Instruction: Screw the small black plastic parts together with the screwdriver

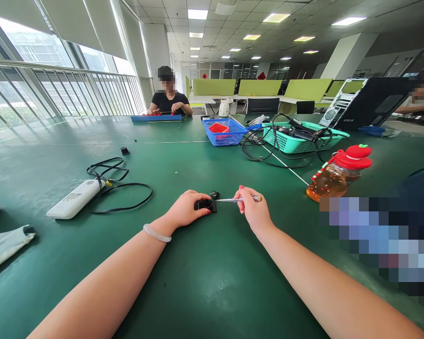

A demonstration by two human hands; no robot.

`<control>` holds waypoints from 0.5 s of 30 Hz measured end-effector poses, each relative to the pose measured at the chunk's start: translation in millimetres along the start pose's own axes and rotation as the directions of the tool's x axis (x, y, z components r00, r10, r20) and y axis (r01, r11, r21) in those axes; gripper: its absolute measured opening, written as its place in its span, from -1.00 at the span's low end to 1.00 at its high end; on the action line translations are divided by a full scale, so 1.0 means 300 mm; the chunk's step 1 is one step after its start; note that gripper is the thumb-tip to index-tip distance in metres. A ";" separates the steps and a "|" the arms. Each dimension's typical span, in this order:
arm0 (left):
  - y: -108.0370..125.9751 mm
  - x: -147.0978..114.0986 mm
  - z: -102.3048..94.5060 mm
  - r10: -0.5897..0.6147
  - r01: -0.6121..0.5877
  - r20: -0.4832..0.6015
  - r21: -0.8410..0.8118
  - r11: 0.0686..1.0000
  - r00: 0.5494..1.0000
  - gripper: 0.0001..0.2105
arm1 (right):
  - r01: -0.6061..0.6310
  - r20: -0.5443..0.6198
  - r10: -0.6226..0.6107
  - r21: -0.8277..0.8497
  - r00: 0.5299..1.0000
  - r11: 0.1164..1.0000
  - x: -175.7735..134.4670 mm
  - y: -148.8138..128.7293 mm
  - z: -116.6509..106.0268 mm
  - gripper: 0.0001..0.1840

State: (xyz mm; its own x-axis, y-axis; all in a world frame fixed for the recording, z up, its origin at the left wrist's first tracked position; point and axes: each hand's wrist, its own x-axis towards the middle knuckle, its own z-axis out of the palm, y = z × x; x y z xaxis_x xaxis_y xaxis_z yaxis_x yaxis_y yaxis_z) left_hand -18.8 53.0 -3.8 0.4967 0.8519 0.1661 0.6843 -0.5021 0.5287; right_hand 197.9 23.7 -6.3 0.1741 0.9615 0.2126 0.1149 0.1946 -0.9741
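My left hand [185, 208] is closed on a small black rectangular part [205, 205] with a round recess, which rests on the green table [212, 268]. Its thumb and fingers grip the part from the left side. In my right hand [253, 207], a thin screwdriver [229, 200] with a translucent handle lies nearly level, pinched between thumb and fingers. The tip points left and reaches close to the black part's right edge; whether they touch, I cannot tell. Just behind the part sits a small dark piece [215, 194], too small to name.
To the left lies a white power bank [76, 200] with a looped black cable [141, 186]. A red-lidded bottle [334, 179] stands at right. Farther back are a blue basket [226, 138], a teal basket [289, 147] with cables, and a person [167, 99] seated across the table.
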 end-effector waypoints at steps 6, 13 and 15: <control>-0.007 0.005 0.002 -0.034 0.033 0.008 0.016 0.999 0.999 -0.57 | 0.046 0.219 -0.010 -0.162 0.976 0.986 -0.035 -0.009 0.027 -0.54; -0.011 0.008 0.005 -0.036 0.035 0.002 0.066 0.997 0.999 -0.53 | 0.204 0.162 -0.166 -0.259 0.973 0.944 -0.055 -0.039 0.015 -0.52; -0.012 0.007 0.006 -0.033 0.033 -0.001 0.069 0.997 0.999 -0.53 | 0.195 0.176 -0.156 -0.237 0.972 0.952 -0.053 -0.041 0.011 -0.53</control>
State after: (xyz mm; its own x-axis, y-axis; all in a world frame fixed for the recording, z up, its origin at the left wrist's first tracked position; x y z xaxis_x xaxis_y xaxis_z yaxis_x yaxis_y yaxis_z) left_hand -19.3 56.4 -6.8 0.4734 0.8680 0.1500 0.7353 -0.4832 0.4753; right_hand 190.4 6.7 2.2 -0.0207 0.9385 0.3447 0.3750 0.3269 -0.8675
